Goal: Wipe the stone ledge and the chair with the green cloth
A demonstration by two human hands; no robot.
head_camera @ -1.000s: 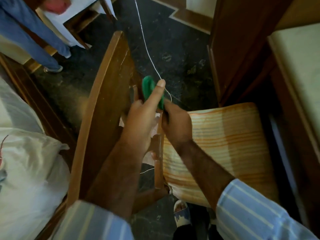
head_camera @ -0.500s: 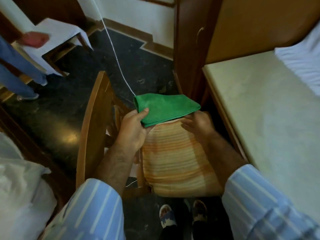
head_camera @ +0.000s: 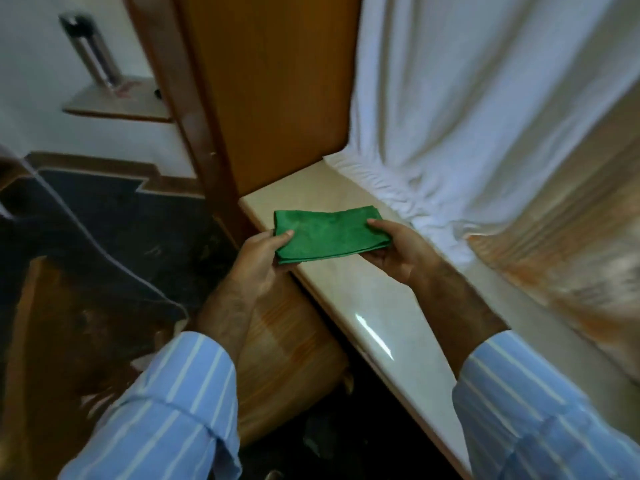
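I've got the green cloth (head_camera: 330, 239) pinched at both ends: my left hand (head_camera: 266, 256) with the thumb on top of the near-left corner and the fingers tucked under, my right hand (head_camera: 393, 251) the same on the right edge. Both hands are closed on it, and it's folded into a neat flat pad stretched between them.

Closest to me, down low, is the chair (head_camera: 284, 348), its striped orange cushion sitting just beside the front edge of the ledge and below my left forearm. The view is blurry there, so I can't say whether the chair looks wiped or not.

Next out, the stone ledge (head_camera: 374, 306) runs away from me, pale and glossy with a bright streak of reflection on it. The cloth hangs over its far-left end, and I can't tell for certain if it's touching the stone or just above it. I see no damp trail or swipe mark on the surface.

Beyond the cloth, a white curtain (head_camera: 467, 116) bunches down onto the back of the ledge, and a wooden panel (head_camera: 277, 91) stands at the corner. Further left, a small wall shelf holds a metal flask (head_camera: 91, 51).

My read: the cloth is folded and ready and I'm lined up at the ledge's far end, so the ledge wipe looks about to start. The full length of stone is left to cover; the chair I can't call either way.
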